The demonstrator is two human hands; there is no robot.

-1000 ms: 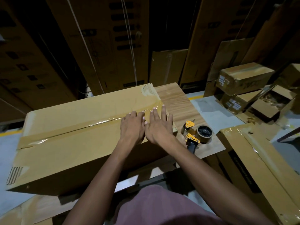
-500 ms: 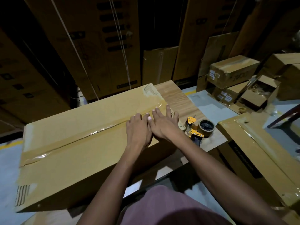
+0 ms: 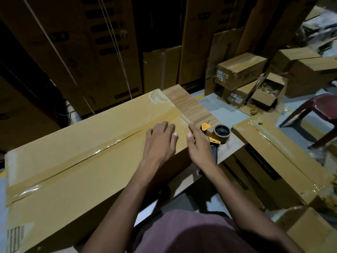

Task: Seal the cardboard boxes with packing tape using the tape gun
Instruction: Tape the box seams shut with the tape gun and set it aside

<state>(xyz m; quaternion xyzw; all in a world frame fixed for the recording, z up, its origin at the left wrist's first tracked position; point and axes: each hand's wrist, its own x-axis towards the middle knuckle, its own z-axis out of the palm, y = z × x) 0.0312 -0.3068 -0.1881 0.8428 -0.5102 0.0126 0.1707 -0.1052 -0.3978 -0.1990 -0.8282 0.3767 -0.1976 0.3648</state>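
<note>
A long flat cardboard box (image 3: 78,161) lies across a wooden table (image 3: 191,105), with a glossy strip of brown packing tape (image 3: 102,152) running along its top seam. My left hand (image 3: 160,141) lies flat on the taped seam near the box's right end, fingers straight. At that end's edge my right hand (image 3: 199,145) has its fingers reaching over the end face, partly hidden. The yellow and black tape gun (image 3: 217,133) with its tape roll lies on the table just right of my right hand, untouched.
A second taped box (image 3: 277,157) leans beside the table on the right. Smaller cartons (image 3: 240,70), one open, sit on the floor behind it, next to a dark red plastic chair (image 3: 319,110). Tall cartons (image 3: 76,44) stand upright behind the table.
My right hand has slid off the top of the box to its right end edge. My left hand has stayed flat on the tape. The view has shifted slightly right.
</note>
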